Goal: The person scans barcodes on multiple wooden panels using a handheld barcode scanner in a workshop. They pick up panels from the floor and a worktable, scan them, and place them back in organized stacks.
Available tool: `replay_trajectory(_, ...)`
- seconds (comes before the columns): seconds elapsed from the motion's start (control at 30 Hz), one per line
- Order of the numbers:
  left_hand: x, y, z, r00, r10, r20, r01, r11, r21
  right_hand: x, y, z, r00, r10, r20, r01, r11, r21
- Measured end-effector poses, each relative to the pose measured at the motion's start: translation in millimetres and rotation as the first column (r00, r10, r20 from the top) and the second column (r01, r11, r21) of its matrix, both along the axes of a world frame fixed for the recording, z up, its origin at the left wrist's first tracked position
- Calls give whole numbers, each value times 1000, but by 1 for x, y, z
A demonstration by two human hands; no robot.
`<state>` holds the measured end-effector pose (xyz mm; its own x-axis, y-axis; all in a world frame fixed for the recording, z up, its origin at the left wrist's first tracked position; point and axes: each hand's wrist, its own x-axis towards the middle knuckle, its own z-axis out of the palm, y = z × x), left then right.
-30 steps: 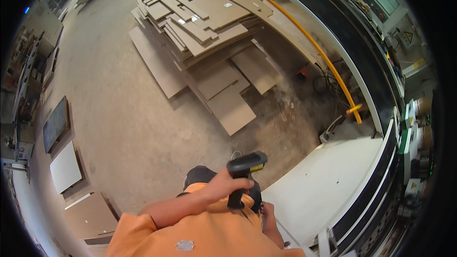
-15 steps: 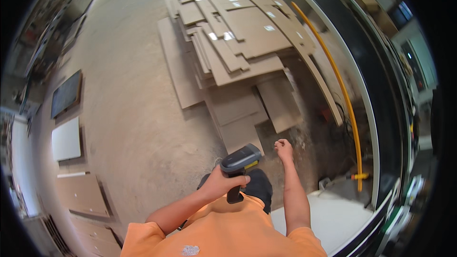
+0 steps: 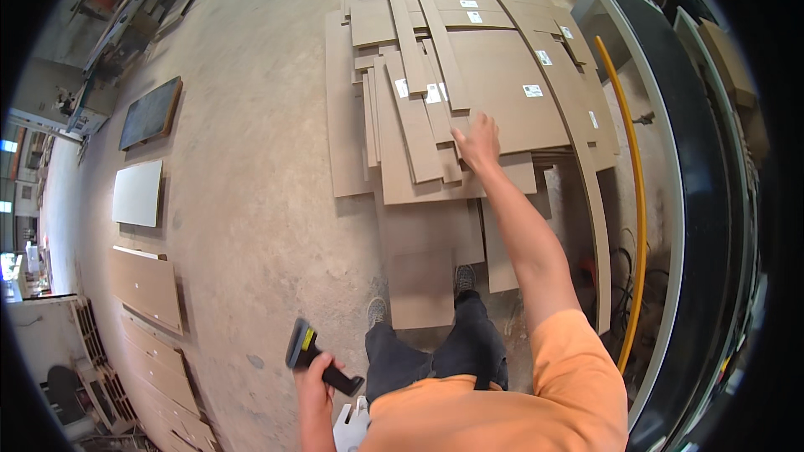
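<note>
A black barcode scanner with a yellow label is held by its handle in my left hand, low beside my left leg. My right arm stretches forward over a stack of flat brown panels. There my right hand hovers at or just above the near end of a narrow panel strip, thumb and fingers apart. Whether the fingertips touch it, I cannot tell. Several panels carry white labels.
More brown boards lie low by my feet. A yellow bar and a long dark conveyor-like surface run along the right. On the left floor sit a dark slab, a white board and brown panels.
My right hand has reached forward and up onto the panel stack. My left hand has dropped to the lower left with the barcode scanner, and the view has shifted.
</note>
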<state>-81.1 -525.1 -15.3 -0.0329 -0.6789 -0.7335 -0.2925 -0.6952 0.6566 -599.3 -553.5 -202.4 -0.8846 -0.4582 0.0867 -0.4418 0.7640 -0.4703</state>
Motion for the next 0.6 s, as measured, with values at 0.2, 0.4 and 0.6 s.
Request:
replay_trajectory(0.2,-77,104,3,979,175,102,-178,984,24,-66,-68,-22,999,31,37,-33,998,48)
replay_trajectory(0.4,-136,120,20,996,86,4,-86,996,23,-85,30,-27,445,377,813,215,836,-505)
replay_trajectory(0.6,-164,119,23,998,-18,-68,20,1000,20,10,243,-18,-135,558,818,360,797,-484)
